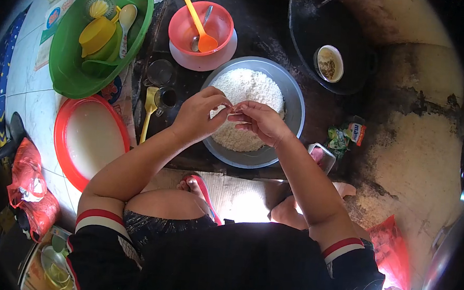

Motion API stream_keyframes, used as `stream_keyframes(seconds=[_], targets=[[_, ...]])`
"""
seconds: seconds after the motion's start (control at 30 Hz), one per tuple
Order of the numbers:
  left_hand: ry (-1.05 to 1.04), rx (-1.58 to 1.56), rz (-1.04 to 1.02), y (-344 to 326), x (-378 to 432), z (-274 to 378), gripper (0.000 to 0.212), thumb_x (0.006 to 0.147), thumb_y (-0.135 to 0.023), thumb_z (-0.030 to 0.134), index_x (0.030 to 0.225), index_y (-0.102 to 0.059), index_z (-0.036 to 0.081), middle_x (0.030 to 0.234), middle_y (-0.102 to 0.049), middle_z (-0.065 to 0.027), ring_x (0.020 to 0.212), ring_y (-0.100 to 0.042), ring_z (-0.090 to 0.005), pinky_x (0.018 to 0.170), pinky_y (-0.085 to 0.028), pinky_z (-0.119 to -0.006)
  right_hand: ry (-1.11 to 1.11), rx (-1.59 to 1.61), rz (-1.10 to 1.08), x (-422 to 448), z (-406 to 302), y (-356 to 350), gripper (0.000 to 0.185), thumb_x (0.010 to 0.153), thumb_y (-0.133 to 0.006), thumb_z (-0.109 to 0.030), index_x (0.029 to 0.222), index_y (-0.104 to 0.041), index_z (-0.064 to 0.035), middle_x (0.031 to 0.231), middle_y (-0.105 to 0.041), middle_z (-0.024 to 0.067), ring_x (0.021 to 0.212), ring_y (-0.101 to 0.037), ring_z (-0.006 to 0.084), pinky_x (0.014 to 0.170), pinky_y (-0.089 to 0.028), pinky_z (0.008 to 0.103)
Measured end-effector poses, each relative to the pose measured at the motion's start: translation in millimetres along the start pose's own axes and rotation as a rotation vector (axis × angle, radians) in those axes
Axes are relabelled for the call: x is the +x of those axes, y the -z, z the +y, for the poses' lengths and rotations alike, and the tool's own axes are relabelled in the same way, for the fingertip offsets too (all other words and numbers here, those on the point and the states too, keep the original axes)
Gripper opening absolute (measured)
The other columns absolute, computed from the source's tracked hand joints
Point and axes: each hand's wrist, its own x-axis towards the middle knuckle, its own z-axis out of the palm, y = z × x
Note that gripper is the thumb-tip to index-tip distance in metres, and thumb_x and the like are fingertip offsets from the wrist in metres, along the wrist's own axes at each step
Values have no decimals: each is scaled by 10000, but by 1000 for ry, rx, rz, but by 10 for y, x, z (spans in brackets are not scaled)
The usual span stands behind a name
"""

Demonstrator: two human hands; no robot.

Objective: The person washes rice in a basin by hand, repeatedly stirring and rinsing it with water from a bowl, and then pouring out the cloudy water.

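Note:
Over a grey basin (pixel 297 121), my left hand (pixel 200 113) and my right hand (pixel 263 123) meet at the fingertips. Thumbs and forefingers pinch a small thing between them, too small and covered to name. My right hand's other fingers are loosely curled. Below them, a heap of white, crumbly grated or floury food (pixel 255 86) fills much of the basin. The basin stands on a dark, worn tabletop before me.
Behind the basin, a red bowl (pixel 175 26) holds an orange spatula (pixel 207 43). A black wok (pixel 306 38) with a small cup (pixel 329 63) stands back right. Left are a green tub (pixel 57 62), a red basin of cloudy liquid (pixel 93 136) and a glass mug (pixel 166 98). Packets (pixel 338 139) lie right.

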Motion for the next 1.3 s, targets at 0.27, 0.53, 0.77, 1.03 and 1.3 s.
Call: stream_keyframes(seconds=[0.27, 0.53, 0.77, 1.03, 1.3], targets=[[-175, 223, 59, 24, 29, 3, 142, 678, -661, 68, 814, -617, 62, 909, -572, -70, 801, -572, -230, 689, -468, -311, 30, 108, -34, -31, -39, -63, 287, 919, -404, -186, 1105, -511, 4, 1076, -573, 107, 994, -562, 191, 798, -459, 300], [-281, 368, -8, 24, 62, -30, 154, 653, -670, 61, 785, -595, 88, 939, -557, -46, 782, -549, -228, 667, -462, -314, 5, 95, -68, -7, -19, -65, 368, 844, -399, -128, 1160, -455, 53, 1128, -530, 138, 1021, -552, 221, 818, -456, 326], [-271, 390, -53, 13, 67, -18, 143, 671, -657, 64, 798, -590, 74, 943, -555, -52, 813, -545, -215, 678, -457, -304, -27, 56, -93, -3, 2, -41, 424, 801, -403, -84, 1201, -422, 56, 1170, -500, 138, 1037, -541, 223, 823, -455, 320], [844, -760, -172, 79, 111, -185, 145, 805, -557, 179, 888, -636, 90, 876, -614, 28, 747, -521, -52, 615, -359, -191, -177, -398, 161, 87, 201, 175, 532, 797, -423, -101, 1318, -320, -73, 1252, -442, 114, 998, -532, 188, 809, -451, 337], [934, -870, -148, 135, 126, -175, 131, 795, -585, 185, 873, -629, 90, 855, -610, 28, 745, -521, -52, 610, -381, -172, -195, -565, 299, 103, 477, 550, 441, 835, -394, -140, 1268, -386, -64, 1181, -515, 137, 945, -571, 241, 731, -480, 380]])
